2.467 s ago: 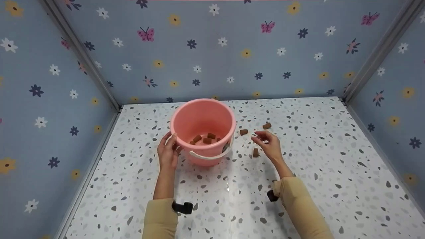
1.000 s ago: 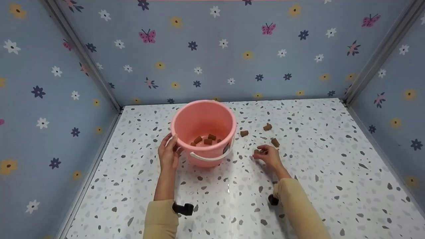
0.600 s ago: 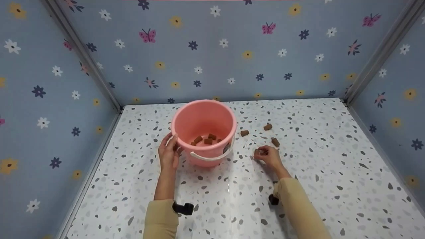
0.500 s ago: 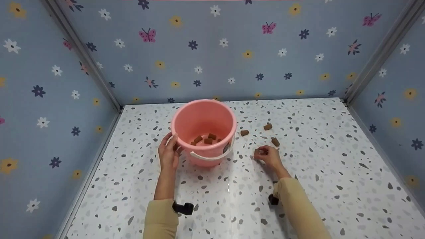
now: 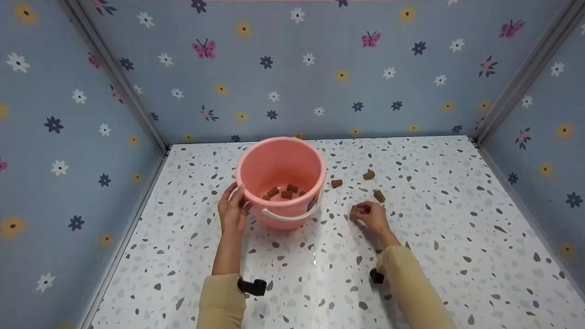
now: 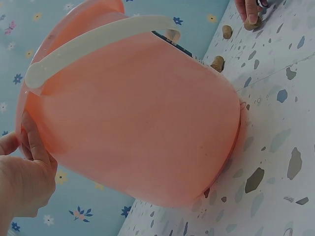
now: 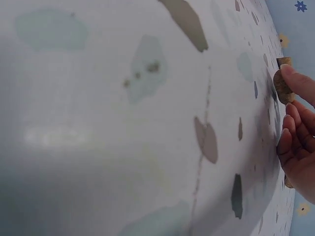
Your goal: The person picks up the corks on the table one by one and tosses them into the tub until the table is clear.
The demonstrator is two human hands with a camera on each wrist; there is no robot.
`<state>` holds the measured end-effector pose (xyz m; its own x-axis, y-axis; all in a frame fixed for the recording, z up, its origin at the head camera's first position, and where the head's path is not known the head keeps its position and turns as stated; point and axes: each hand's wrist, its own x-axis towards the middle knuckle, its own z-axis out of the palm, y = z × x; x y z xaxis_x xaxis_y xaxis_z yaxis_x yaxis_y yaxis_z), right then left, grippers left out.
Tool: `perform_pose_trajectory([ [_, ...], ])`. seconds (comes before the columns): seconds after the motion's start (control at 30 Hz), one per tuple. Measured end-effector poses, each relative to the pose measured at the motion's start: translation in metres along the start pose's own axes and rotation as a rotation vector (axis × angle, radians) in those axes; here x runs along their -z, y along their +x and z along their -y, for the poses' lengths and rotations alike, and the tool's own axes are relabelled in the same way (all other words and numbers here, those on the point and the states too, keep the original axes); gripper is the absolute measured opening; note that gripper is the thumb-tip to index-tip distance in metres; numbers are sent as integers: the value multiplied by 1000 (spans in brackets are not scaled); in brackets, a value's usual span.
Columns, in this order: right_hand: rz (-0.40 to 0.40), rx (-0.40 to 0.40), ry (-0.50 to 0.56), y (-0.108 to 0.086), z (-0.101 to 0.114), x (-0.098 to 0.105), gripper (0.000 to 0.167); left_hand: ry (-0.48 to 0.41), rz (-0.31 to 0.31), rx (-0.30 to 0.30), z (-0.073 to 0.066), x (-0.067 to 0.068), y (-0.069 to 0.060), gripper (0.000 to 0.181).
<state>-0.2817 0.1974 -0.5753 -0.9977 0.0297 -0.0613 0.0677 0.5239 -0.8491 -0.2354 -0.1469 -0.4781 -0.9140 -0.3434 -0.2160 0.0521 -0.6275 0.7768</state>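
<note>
At far left, a flowered left panel (image 5: 36,183) borders the speckled counter (image 5: 183,256), and a strip of open counter separates it from the left arm. The left hand (image 5: 231,211) grips the rim of a pink bucket (image 5: 281,157), which stands near the back panel (image 5: 292,87); its white handle (image 5: 288,218) hangs across the front. Brown corks (image 5: 286,194) lie on the bucket's floor (their number is uncertain, since the near wall covers some). A dark label (image 5: 312,202) on the right side is partly hidden and illegible. Just beside the bucket lies a loose cork (image 5: 337,183). The right hand (image 5: 374,218) pinches the held cork (image 5: 353,210), the bucket's tall wall standing between it and those inside. Past the fingers lie a far cork (image 5: 369,174) and a near cork (image 5: 379,196). Broad counter extends thence to the right panel (image 5: 548,192). The right wrist view cuts off the right hand at its border.
</note>
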Motion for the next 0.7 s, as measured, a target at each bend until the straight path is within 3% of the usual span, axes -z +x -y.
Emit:
perform_pose_trajectory([
  [0.47, -20, 29, 8, 3, 10, 4, 32, -4, -8, -7, 2, 0, 2, 39],
  [0.7, -47, 98, -23, 0, 26, 7, 34, -27, 7, -26, 3, 1, 3, 37],
])
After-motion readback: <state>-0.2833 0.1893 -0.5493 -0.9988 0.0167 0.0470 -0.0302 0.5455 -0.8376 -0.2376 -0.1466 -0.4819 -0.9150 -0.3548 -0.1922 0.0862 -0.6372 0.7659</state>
